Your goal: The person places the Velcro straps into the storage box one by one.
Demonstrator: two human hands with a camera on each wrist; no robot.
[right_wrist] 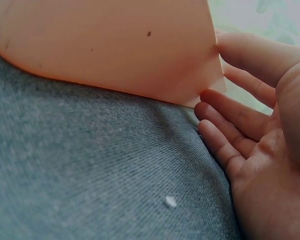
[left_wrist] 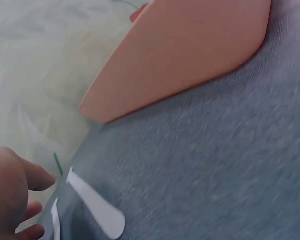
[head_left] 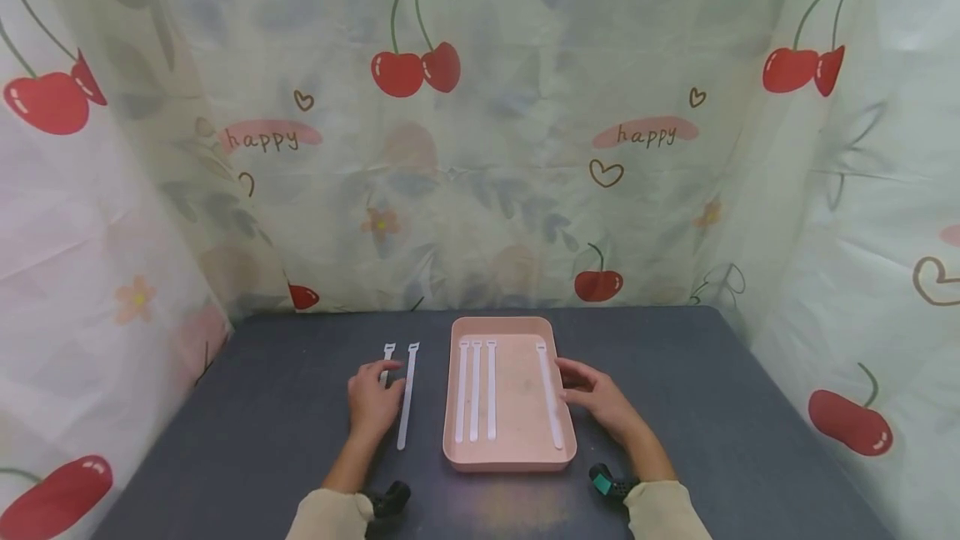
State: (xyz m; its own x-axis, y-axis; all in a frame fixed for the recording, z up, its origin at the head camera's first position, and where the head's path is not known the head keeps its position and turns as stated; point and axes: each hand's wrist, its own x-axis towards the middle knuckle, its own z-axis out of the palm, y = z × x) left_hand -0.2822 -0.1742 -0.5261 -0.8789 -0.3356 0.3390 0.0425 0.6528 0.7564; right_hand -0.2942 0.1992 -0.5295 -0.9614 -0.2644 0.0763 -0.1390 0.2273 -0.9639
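My left hand [head_left: 372, 400] hovers over or rests by a white cable strap [head_left: 388, 352] on the table, left of the tray; its fingers are loosely bent, and whether they touch the strap is hidden. Just right of that hand lies a second white cable strap [head_left: 408, 397], its slotted head pointing away. A pink tray [head_left: 510, 467] holds three straps side by side at its left and one strap [head_left: 549, 397] along its right wall. My right hand [head_left: 600, 397] touches the tray's right side with fingertips [right_wrist: 210, 96], fingers mostly extended.
The dark grey cloth-covered table [head_left: 285, 407] spreads around the tray. Curtains with cherry prints [head_left: 480, 190] stand behind it and at both sides. A small white speck [right_wrist: 170, 201] lies on the cloth in the right wrist view. Both wrists carry black devices.
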